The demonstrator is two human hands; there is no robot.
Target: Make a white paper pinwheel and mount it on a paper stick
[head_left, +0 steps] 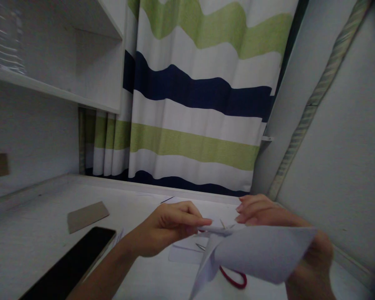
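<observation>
A white paper pinwheel (253, 250) with curled, folded blades is held up over the table. My left hand (178, 221) pinches its left tip between thumb and fingers. Behind and above the right blade is my right hand (265, 210), its fingers stretched leftward and not closed on the paper. The blade hides part of its palm, so whether the hand touches the paper is unclear. Under the pinwheel lie scissors with a red handle (236, 282), their blades partly covered. A thin pointed piece (222, 224) shows behind the paper's centre.
A black phone (73, 262) lies at the left front of the white table (46, 204). Beyond it is a flat grey-brown card (87, 216). White paper sheets (184, 254) lie beneath my hands. A striped curtain (193, 137) hangs behind, with a shelf (96, 71) at upper left.
</observation>
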